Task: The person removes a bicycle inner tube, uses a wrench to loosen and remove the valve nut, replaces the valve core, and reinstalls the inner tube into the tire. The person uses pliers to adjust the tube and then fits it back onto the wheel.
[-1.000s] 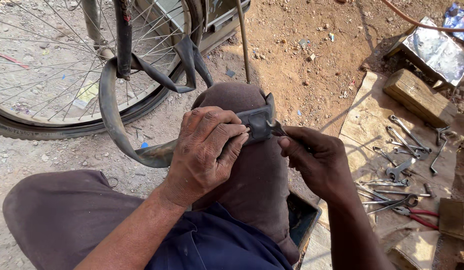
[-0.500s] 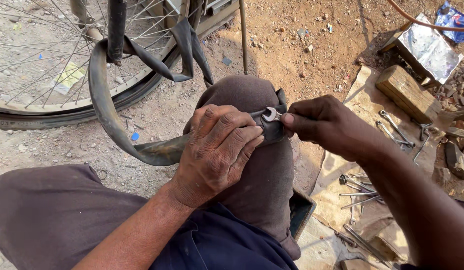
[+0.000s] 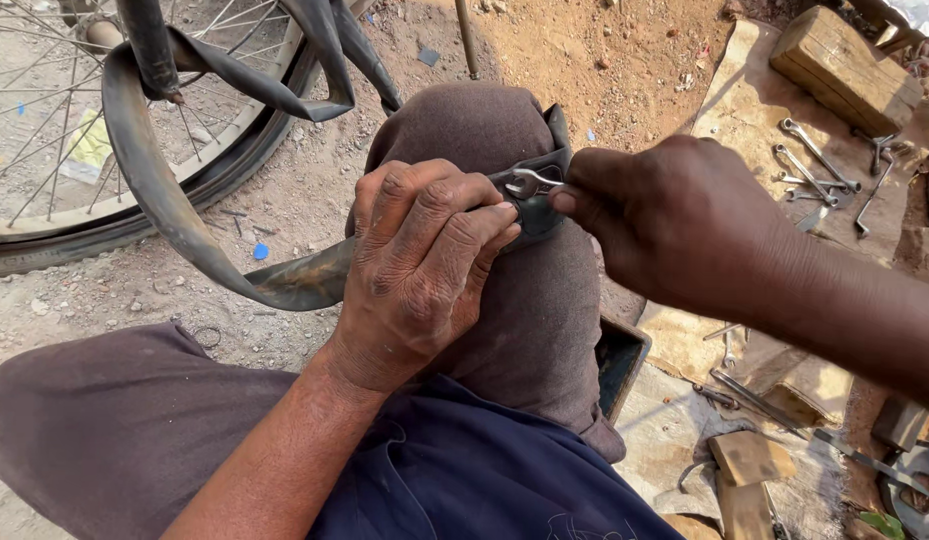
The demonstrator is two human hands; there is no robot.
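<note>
Single head-worn view, looking steeply down, close over the left hand, wheel beyond it

Hard daylight from above right brightens the dirt ground almost to glare, the right hand stays shaded and faintly soft, while the left hand shows crisp detail.
</note>
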